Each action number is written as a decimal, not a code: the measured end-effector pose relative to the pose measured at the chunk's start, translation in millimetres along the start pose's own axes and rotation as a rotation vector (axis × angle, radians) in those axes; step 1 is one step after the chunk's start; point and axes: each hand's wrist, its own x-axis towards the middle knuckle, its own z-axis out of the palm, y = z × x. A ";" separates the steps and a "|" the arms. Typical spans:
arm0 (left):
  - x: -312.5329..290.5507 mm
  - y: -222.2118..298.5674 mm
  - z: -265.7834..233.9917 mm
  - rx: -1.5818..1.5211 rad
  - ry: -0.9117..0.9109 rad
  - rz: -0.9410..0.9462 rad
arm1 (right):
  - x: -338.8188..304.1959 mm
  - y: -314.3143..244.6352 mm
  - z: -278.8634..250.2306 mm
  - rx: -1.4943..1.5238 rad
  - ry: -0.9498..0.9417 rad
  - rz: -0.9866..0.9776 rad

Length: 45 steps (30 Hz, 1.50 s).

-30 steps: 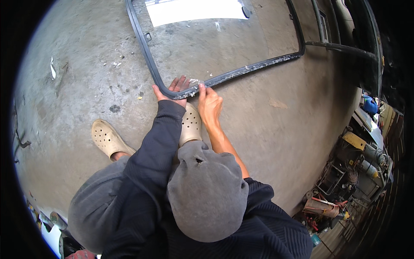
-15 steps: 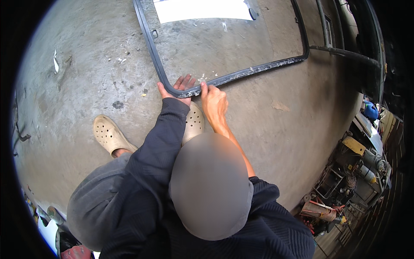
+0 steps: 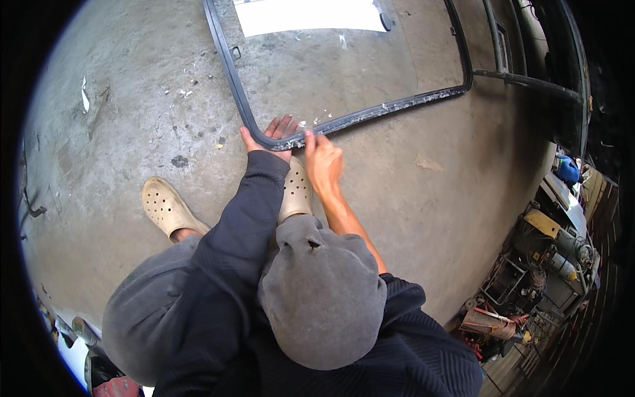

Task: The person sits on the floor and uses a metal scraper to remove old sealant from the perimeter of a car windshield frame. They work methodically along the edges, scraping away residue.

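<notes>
A large glass pane [image 3: 357, 73] is edged with a black rubber seal [image 3: 390, 107], speckled with whitish residue along its near side. My left hand [image 3: 283, 127] supports the near left corner, thumb outside the seal and fingers stretched beneath, visible through the glass. Just right of that corner, my right hand [image 3: 324, 164] pinches the near edge of the seal between thumb and curled fingers. What lies under the right fingertips is hidden. Small white flakes [image 3: 302, 124] show by the seal between the two hands.
A bright white patch [image 3: 311, 16] appears on the far part of the pane. A dark metal frame [image 3: 529, 81] stands at the far right. Tools and equipment [image 3: 536, 264] are piled along the right. My beige clogs [image 3: 165, 205] rest on the concrete floor [image 3: 410, 218].
My right hand has slid slightly left along the seal, closer to the corner. Some white flakes beside it have shifted. My left hand stays at the corner.
</notes>
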 end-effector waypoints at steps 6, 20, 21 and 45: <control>-1.3 -1.8 -2.4 0.000 -0.031 -0.002 | -5.2 11.7 10.0 -0.005 -0.015 -0.077; 4.0 -2.7 -5.2 0.016 -0.024 -0.003 | -5.1 2.2 2.6 0.121 -0.061 0.058; 5.0 -2.7 -6.0 0.042 -0.047 0.000 | -9.0 1.0 6.8 0.070 -0.057 -0.016; 0.9 -5.6 -1.8 0.066 -0.079 0.047 | 2.0 12.6 13.5 0.048 0.048 -0.178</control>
